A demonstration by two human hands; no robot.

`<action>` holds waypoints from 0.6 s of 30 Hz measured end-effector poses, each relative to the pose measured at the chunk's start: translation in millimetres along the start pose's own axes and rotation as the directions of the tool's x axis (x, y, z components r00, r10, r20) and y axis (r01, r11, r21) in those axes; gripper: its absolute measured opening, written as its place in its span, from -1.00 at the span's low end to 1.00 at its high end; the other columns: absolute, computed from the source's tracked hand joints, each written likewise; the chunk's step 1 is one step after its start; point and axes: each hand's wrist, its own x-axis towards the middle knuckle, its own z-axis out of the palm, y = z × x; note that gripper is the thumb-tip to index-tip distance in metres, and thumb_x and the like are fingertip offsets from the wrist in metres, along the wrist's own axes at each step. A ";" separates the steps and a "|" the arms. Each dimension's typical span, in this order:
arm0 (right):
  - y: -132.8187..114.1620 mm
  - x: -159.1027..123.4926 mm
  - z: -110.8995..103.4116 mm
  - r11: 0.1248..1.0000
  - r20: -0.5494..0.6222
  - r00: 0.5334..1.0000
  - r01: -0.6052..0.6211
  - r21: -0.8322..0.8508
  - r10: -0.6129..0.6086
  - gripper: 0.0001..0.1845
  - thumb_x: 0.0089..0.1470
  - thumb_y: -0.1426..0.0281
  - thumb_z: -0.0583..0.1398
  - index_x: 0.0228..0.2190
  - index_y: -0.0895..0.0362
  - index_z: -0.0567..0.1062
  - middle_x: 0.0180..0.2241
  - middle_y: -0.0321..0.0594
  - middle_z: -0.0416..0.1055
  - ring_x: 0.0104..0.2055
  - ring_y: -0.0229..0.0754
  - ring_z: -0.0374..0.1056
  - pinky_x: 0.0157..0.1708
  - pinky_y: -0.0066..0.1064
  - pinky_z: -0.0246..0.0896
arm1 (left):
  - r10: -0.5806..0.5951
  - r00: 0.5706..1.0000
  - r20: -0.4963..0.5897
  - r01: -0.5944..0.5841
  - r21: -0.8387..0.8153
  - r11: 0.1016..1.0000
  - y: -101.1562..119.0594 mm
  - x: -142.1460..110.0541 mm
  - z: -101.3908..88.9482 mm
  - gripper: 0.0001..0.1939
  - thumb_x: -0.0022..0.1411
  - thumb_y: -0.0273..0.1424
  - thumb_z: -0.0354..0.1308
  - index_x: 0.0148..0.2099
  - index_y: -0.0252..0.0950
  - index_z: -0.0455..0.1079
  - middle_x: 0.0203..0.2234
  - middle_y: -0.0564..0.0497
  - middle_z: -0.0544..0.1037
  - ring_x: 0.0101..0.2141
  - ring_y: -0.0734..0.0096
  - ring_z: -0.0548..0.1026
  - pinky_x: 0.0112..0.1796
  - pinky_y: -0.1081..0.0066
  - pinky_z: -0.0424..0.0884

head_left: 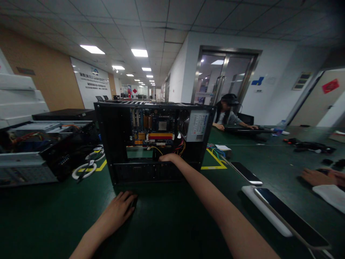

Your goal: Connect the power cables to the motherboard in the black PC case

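A black computer case stands upright on the green table with its side open towards me. Inside are a motherboard, red and yellow memory slots and a power supply at the upper right. My right hand reaches over the case's lower front panel into its interior, close to a bundle of coloured cables. Its fingers are mostly hidden behind the panel, so what they touch does not show. On the table before the case lies my left hand, palm down, fingers outstretched and holding nothing.
Another opened computer case lies at the left, beside white coiled cable. Phones and a white slab-shaped thing lie at the right. Another person's hands rest there; a person in a cap sits behind.
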 end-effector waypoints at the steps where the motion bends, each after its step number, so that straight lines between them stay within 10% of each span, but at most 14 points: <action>1: -1.1 -1.9 -0.1 1.000 0.009 1.000 0.007 -0.024 -0.007 -0.85 -0.22 0.48 0.17 -0.48 0.21 0.50 -0.48 -0.21 0.45 -0.47 -0.20 0.37 -0.46 -0.46 0.22 | -0.003 1.000 0.008 0.003 0.004 1.000 -0.3 0.2 0.3 -0.59 0.16 -0.26 -0.14 0.05 -0.19 0.19 -0.03 -0.04 0.29 -0.04 0.19 0.26 -0.05 0.19 0.18; 18: -7.1 -6.6 -0.7 0.984 -0.296 0.941 0.137 -0.114 -0.165 -0.77 -0.13 0.33 0.14 -0.43 0.25 0.43 -0.43 -0.20 0.41 -0.42 -0.26 0.31 -0.51 -0.57 0.11 | 0.005 1.000 0.006 -0.005 0.035 0.999 -7.0 1.0 6.6 -0.59 0.17 -0.26 -0.13 0.06 -0.20 0.18 -0.03 -0.06 0.28 -0.04 0.17 0.26 -0.05 0.17 0.18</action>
